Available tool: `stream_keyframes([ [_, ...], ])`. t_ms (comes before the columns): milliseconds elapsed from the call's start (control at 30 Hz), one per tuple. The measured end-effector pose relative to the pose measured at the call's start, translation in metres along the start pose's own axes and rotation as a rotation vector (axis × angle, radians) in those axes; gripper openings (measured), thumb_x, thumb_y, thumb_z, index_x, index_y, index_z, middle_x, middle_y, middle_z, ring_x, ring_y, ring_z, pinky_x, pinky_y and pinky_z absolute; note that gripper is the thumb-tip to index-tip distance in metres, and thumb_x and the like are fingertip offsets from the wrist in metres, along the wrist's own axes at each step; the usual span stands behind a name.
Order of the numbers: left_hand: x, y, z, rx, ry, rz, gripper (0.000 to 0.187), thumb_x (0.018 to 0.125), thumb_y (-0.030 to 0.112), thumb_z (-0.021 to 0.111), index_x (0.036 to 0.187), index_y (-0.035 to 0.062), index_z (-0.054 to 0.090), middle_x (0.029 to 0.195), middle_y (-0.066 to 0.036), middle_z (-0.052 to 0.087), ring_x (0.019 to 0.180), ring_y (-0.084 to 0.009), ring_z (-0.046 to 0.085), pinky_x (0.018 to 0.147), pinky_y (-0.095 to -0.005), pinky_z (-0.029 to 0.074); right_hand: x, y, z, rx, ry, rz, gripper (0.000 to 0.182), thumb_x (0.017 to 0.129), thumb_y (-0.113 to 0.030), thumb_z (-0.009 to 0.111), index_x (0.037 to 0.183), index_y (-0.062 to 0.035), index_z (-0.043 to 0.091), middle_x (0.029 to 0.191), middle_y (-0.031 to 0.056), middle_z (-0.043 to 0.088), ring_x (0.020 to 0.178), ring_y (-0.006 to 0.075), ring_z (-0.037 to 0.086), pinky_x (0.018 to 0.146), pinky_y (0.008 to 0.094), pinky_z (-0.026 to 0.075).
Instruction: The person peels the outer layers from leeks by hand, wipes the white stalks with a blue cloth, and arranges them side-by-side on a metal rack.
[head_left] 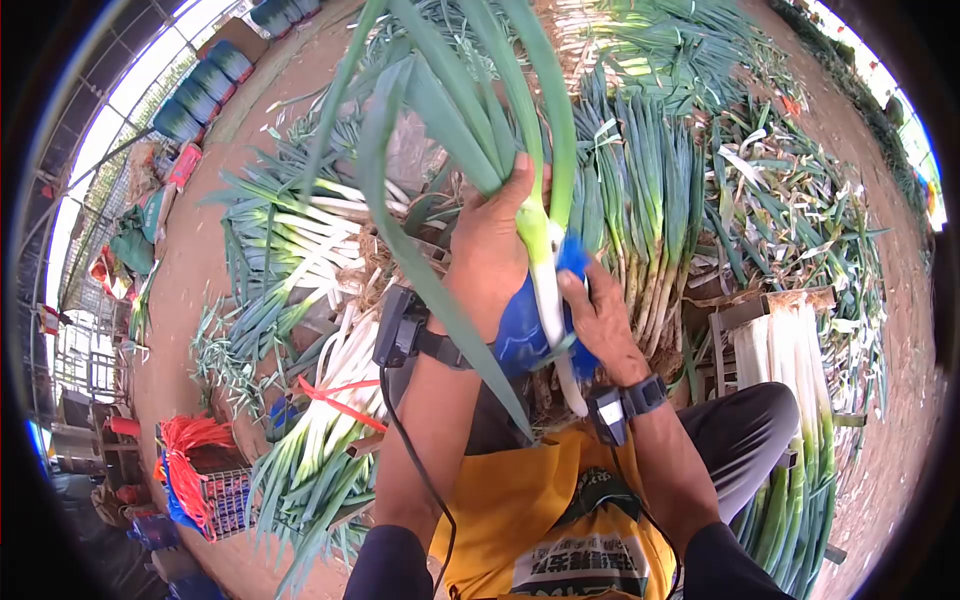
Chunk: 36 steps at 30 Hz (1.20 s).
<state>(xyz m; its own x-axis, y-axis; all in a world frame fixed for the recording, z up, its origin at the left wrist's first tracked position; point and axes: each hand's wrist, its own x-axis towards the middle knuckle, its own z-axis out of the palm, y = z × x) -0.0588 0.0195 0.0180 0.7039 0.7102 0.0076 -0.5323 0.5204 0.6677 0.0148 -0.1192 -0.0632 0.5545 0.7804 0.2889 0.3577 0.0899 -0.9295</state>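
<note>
My left hand (492, 245) is closed around the green leaves of a leek (545, 290), just above where they branch. The leek's white shaft hangs down in front of me, tilted slightly, with a long leaf drooping across my left wrist. Beside the shaft, my right hand (605, 318) has its thumb and fingers bent against a blurred blue material (573, 258), whose kind I cannot make out. More blue shows behind the shaft. Each wrist wears a black strapped device with a cable.
Loose leeks (325, 240) lie in a pile at left, more leeks (330, 430) nearer me. Upright leeks (645, 190) stand ahead. Cleaned leeks (785, 370) rest on a rack at right, near leaf scraps (790, 190). Red ties (190, 450) hang over a crate (228, 503) at lower left.
</note>
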Motion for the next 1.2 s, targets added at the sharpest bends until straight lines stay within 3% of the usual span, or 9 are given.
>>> stream_keyframes([
  [133, 0.001, 0.001, 0.01, 0.021, -0.154, 0.071, 0.042, 0.099, 0.028, 0.064, 0.131, 0.0034, 0.054, 0.112, -0.012, 0.067, 0.107, -0.0254, 0.064, 0.092, -0.0392, 0.052, 0.006, -0.017, -0.011, 0.176, 0.122, 0.119, 0.037, 0.102, -0.024, 0.054, 0.128, 0.0018, 0.06, 0.098, 0.0064, 0.07, 0.091, 0.0095, 0.059, 0.082, 0.0314, 0.05],
  [233, 0.0, -0.007, 0.019, 0.026, -0.154, 0.063, 0.044, 0.098, 0.027, 0.064, 0.135, 0.0046, 0.052, 0.115, -0.012, 0.066, 0.106, -0.0265, 0.064, 0.094, -0.042, 0.052, 0.029, -0.057, -0.001, 0.055, 0.243, 0.049, 0.04, 0.103, -0.03, 0.053, 0.123, 0.0034, 0.06, 0.088, 0.0155, 0.067, 0.079, 0.0145, 0.058, 0.071, 0.0361, 0.049],
  [333, 0.007, -0.011, 0.01, -0.056, -0.125, 0.094, 0.047, 0.097, 0.027, 0.066, 0.136, 0.0043, 0.051, 0.114, -0.012, 0.066, 0.105, -0.0273, 0.064, 0.093, -0.0444, 0.052, 0.009, -0.027, 0.002, -0.102, 0.097, 0.087, 0.039, 0.104, -0.033, 0.05, 0.107, 0.0046, 0.059, 0.078, 0.0222, 0.058, 0.068, 0.0246, 0.054, 0.064, 0.0414, 0.046],
  [467, 0.006, 0.008, 0.0, -0.061, -0.1, 0.157, 0.045, 0.095, 0.025, 0.068, 0.132, 0.0032, 0.054, 0.112, -0.012, 0.066, 0.103, -0.0292, 0.065, 0.094, -0.0492, 0.054, -0.069, 0.034, -0.003, -0.163, -0.045, 0.102, 0.039, 0.103, -0.035, 0.049, 0.095, 0.0037, 0.054, 0.079, 0.0305, 0.058, 0.077, 0.05, 0.057, 0.065, 0.0503, 0.043],
  [567, 0.004, 0.025, -0.006, -0.061, -0.02, 0.167, 0.039, 0.095, 0.024, 0.068, 0.124, -0.0002, 0.057, 0.11, -0.013, 0.066, 0.1, -0.0309, 0.066, 0.095, -0.0509, 0.055, -0.131, 0.112, -0.017, -0.355, -0.168, 0.087, 0.039, 0.103, -0.034, 0.049, 0.094, 0.0032, 0.055, 0.077, 0.0313, 0.058, 0.076, 0.0513, 0.056, 0.063, 0.0508, 0.044],
  [700, 0.004, 0.029, -0.01, -0.027, 0.005, 0.174, 0.041, 0.094, 0.025, 0.07, 0.123, -0.0012, 0.057, 0.109, -0.013, 0.065, 0.099, -0.0309, 0.067, 0.093, -0.0502, 0.056, -0.091, 0.078, -0.04, -0.437, 0.058, 0.408, 0.04, 0.103, -0.035, 0.049, 0.089, 0.0024, 0.057, 0.072, 0.0312, 0.056, 0.07, 0.0482, 0.059, 0.059, 0.0493, 0.046],
  [833, 0.004, 0.01, 0.002, -0.006, -0.007, 0.158, 0.044, 0.095, 0.027, 0.068, 0.128, 0.0004, 0.055, 0.11, -0.013, 0.065, 0.1, -0.0298, 0.066, 0.092, -0.0477, 0.056, -0.019, 0.0, -0.031, -0.018, 0.388, 0.174, 0.033, 0.104, -0.027, 0.049, 0.11, 0.0033, 0.061, 0.081, 0.0222, 0.061, 0.072, 0.0394, 0.059, 0.07, 0.039, 0.051],
  [967, 0.006, -0.011, 0.009, 0.032, 0.009, 0.168, 0.042, 0.098, 0.028, 0.064, 0.127, -0.0013, 0.055, 0.111, -0.015, 0.065, 0.1, -0.0304, 0.066, 0.092, -0.0464, 0.055, 0.011, -0.04, 0.025, -0.335, 0.334, -0.277, 0.042, 0.094, -0.017, 0.062, 0.129, 0.0042, 0.052, 0.105, 0.0274, 0.064, 0.095, 0.0413, 0.063, 0.087, 0.0446, 0.051],
  [1200, 0.007, 0.029, -0.031, -0.027, -0.007, 0.339, 0.038, 0.098, 0.026, 0.063, 0.124, -0.0006, 0.054, 0.111, -0.014, 0.062, 0.103, -0.029, 0.062, 0.099, -0.0465, 0.051, -0.113, 0.109, 0.018, -0.696, -0.042, 0.112, 0.05, 0.084, -0.021, 0.069, 0.125, 0.003, 0.054, 0.093, 0.0235, 0.069, 0.082, 0.0421, 0.068, 0.075, 0.0495, 0.055],
])
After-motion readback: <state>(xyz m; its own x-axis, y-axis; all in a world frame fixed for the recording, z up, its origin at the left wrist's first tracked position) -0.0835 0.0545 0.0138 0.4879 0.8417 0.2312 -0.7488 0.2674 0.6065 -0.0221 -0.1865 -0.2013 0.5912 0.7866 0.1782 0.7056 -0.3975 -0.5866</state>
